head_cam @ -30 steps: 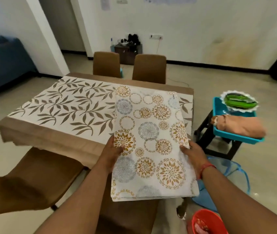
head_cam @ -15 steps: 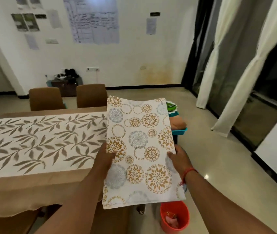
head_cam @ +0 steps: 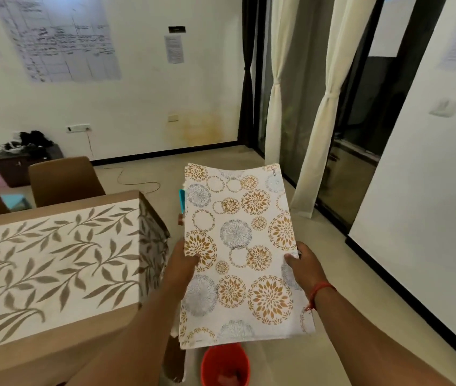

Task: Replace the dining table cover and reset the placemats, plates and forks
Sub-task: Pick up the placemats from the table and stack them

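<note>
Between the two hands, held out flat in front of the person, is a stack of floral placemats point(head_cam: 242, 254); the left hand point(head_cam: 182, 264) grips its left edge and the right hand point(head_cam: 303, 264) grips its right edge, thumbs on top. Left of the left hand stands the counter point(head_cam: 54, 341), draped in a brown cover with a leaf-print centre panel point(head_cam: 54, 263). Below the hands, a red bucket point(head_cam: 225, 366) sits on the floor.

A home dining room: covered counter point(head_cam: 54, 274), brown chairs point(head_cam: 65, 179), tied curtains point(head_cam: 276, 79), papers point(head_cam: 59, 37) taped on the wall.
</note>
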